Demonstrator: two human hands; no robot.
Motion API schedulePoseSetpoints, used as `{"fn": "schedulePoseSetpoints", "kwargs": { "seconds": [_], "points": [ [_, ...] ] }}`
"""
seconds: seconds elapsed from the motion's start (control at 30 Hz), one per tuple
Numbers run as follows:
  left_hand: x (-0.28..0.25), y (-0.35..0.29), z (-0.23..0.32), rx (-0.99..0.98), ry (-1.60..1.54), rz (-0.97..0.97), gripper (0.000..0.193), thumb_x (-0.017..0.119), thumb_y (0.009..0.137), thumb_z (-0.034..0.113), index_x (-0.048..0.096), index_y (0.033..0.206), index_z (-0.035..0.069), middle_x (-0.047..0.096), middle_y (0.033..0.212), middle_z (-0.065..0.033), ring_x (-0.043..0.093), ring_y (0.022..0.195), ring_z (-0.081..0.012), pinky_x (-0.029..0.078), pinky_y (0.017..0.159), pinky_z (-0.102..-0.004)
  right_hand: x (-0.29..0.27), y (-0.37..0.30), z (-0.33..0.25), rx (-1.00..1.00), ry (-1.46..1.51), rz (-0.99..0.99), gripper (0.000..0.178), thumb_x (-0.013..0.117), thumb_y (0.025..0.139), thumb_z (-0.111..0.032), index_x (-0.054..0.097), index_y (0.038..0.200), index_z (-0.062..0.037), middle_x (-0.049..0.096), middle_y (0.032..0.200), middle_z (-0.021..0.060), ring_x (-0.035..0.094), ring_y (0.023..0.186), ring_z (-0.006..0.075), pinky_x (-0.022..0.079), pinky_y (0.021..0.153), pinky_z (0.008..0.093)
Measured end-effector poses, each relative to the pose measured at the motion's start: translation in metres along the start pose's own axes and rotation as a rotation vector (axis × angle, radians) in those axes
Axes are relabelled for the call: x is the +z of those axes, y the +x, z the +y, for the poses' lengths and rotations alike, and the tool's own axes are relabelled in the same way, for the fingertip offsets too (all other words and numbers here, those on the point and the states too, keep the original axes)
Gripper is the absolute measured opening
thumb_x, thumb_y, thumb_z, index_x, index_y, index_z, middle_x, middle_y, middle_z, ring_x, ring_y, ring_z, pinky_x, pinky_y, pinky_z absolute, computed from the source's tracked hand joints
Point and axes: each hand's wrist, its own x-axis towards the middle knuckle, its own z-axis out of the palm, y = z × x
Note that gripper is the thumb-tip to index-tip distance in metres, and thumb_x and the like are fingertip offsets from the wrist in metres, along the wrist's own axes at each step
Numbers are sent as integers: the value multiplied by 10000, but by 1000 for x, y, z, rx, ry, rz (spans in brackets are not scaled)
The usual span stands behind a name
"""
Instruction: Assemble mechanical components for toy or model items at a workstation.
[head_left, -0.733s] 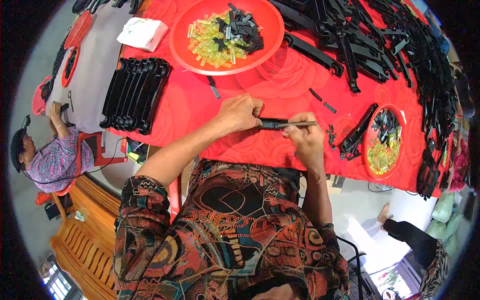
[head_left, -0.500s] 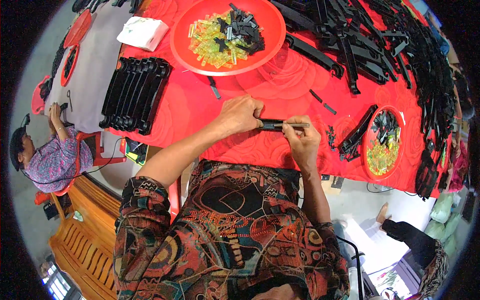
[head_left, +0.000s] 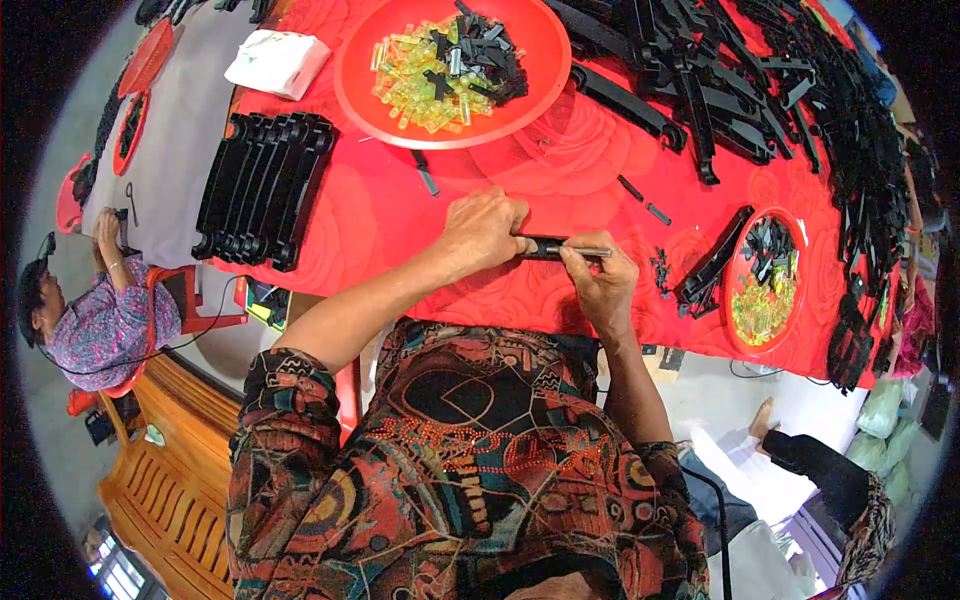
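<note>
My left hand (head_left: pixel 484 232) is closed on the left end of a black plastic part (head_left: pixel 543 247), pressing it near the table's front edge. My right hand (head_left: pixel 606 283) pinches a slim metal rod-like tool (head_left: pixel 592 251). The tool's left end meets the right side of the black part; its exact tip is too small to make out. Beyond my hands stands a large red plate (head_left: pixel 355 105) with clear yellow pieces (head_left: pixel 425 100) and small black pieces (head_left: pixel 490 58). Two small loose strips (head_left: pixel 425 173) lie between that plate and my left hand.
Long black strips (head_left: pixel 265 190) lie side by side at the left, below a white tissue pack (head_left: pixel 277 63). A smaller red plate (head_left: pixel 737 335) stands right. Black parts (head_left: pixel 710 90) heap at the far right. A co-worker (head_left: pixel 105 320) sits left, by a wooden bench (head_left: pixel 170 490).
My right hand and the metal tool have shifted slightly left along the black part. My left hand has barely moved. At the left, the co-worker's hands have shifted a little.
</note>
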Motion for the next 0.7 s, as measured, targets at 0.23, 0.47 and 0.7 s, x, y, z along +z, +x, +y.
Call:
{"fn": "schedulePoseSetpoints", "kwargs": {
  "seconds": [0.23,0.47,0.7],
  "points": [
    [0,3,0,-14,62,9,361,759,626,321,529,645,43,561,673,-140,581,712,-328,426,587,-450,7,6,-2,-78,-28,32,74,654,752,-25,583,774,-22,561,687,78,563,596,144,438,528,281],
    [1,5,3,-52,93,-23,342,735,613,363,607,709,61,621,705,-139,624,732,-320,468,595,-446,11,0,9,139,145,76,74,625,823,-49,557,809,-22,533,681,-20,440,602,31,377,540,191],
    [9,5,4,-65,54,7,338,729,599,361,623,717,63,625,714,-148,623,742,-330,483,613,-448,10,0,5,35,53,75,93,638,796,-58,556,761,-29,479,631,-5,422,573,61,361,511,219]
  ]
}}
